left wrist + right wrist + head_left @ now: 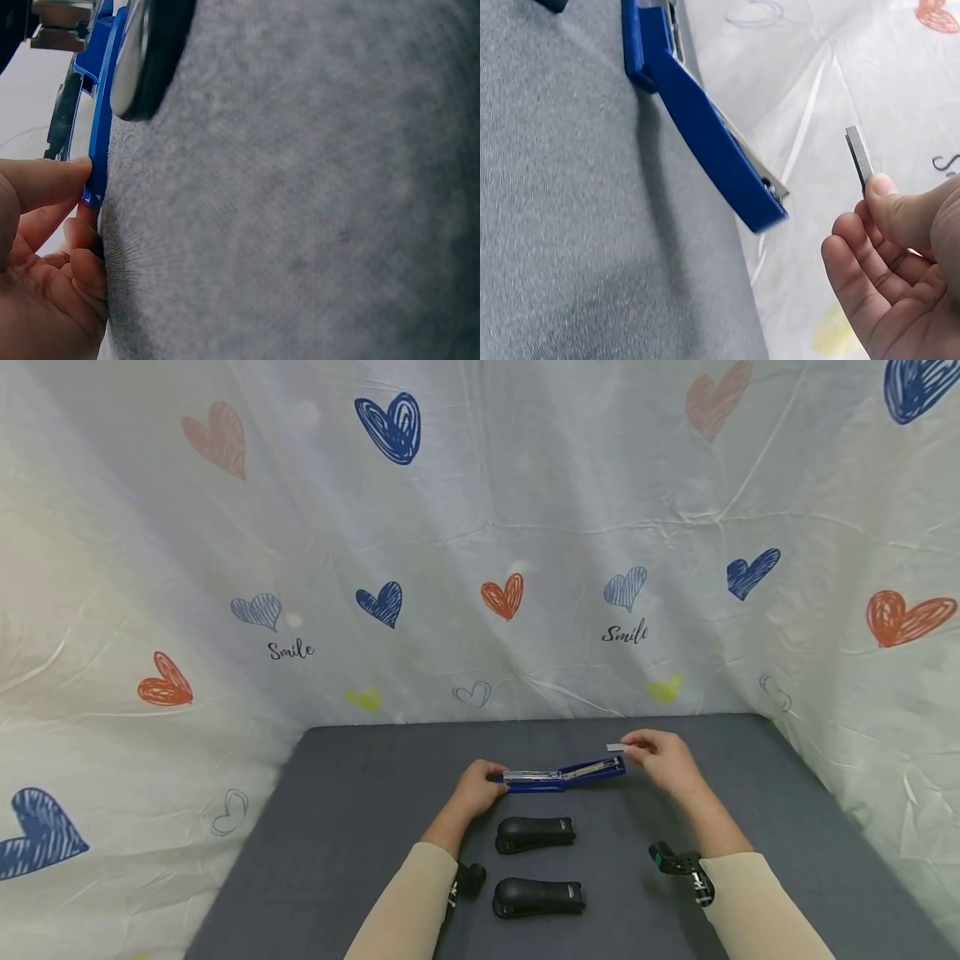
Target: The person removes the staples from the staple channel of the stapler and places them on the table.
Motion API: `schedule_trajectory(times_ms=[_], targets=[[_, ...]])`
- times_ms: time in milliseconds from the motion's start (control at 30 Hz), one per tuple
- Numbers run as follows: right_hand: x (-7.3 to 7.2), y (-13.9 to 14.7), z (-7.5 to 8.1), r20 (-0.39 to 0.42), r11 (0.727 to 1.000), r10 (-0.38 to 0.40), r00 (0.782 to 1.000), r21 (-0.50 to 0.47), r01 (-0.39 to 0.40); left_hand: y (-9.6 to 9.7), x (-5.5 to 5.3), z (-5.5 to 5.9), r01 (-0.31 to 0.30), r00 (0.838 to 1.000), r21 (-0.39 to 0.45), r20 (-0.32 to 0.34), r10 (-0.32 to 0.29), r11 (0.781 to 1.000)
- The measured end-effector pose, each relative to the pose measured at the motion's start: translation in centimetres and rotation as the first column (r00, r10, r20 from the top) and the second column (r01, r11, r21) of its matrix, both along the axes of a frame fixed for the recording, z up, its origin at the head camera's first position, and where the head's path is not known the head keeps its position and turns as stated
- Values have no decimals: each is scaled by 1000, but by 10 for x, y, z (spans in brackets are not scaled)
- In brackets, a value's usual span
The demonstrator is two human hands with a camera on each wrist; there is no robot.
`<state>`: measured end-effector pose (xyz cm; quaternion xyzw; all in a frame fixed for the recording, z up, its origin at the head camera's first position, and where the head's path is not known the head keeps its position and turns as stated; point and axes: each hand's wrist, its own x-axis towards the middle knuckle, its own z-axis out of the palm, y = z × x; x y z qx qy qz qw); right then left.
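A blue stapler (547, 787) is swung wide open near the far side of the table, its metal staple channel facing up. My left hand (477, 789) pinches its left end; in the left wrist view, thumb and fingers grip the end of the blue base (101, 127). Between thumb and fingertips, my right hand (670, 764) holds a short strip of staples (860, 150). That strip is up in the air, just past the free end of the stapler's raised top arm (705, 142), apart from it.
Two black staplers lie nearer to me, one (534, 834) close below the blue one and another (538, 897) in front of it. The grey table (360, 827) ends at a white curtain (420, 685) printed with hearts. Each wrist wears a small camera.
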<state>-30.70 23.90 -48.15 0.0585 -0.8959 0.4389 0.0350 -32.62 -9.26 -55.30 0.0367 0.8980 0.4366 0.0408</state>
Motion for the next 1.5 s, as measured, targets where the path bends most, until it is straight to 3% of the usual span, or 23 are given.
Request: schedule_trajectory(times_ms=[800,1500], targets=[[1,37,-30,27,993,-106,994,53,104,-3,1,-2,-10,1000,16,17,10,1000],[-6,43,-64,59,990,-89,994,111,82,-3,-1,2,0,1000,-5,6,0,1000]])
